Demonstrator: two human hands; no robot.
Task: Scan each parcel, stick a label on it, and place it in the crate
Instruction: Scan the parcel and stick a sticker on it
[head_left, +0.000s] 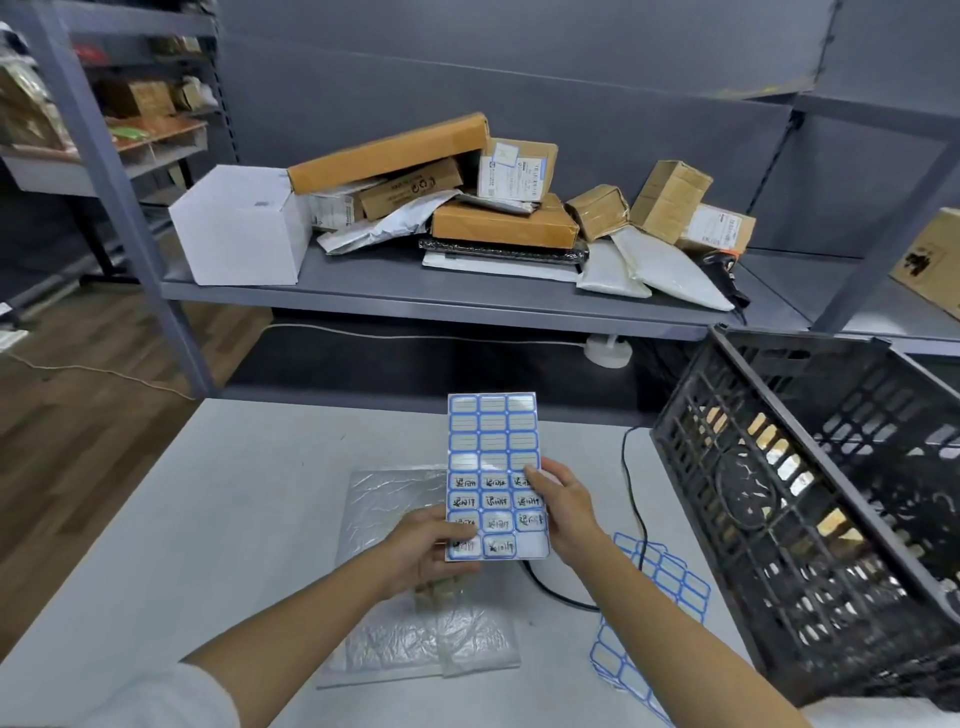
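The desk (171, 525) fills the lower view, its near edge and left corner cut off by the frame. Above it runs a grey shelf (395, 296) carrying a heap of parcels (498, 208): brown boxes, grey bags and a white box (241, 223), stacked so that several hide one another; their printed slips are too small to read. A dark scanner (724, 270) lies at the right end of the shelf, partly behind a bag. The black crate (769, 499) stands tilted on the desk's right side, its far and right edges cut off; brown shapes show through its slots but cannot be made out clearly. A silver bag (379, 504) lies flat on the desk under both hands, its middle hidden by them. Spent blue sheets (670, 577) lie beside the crate, partly under the right forearm. The label sheet (493, 467) is held upright above the bag; its lower rows bear blurred handwriting, and the bottom right cell is blank. The left hand (421, 545) grips the sheet's lower left edge, thumb on its face. The right hand (563, 512) pinches the right edge, thumb on a written label.
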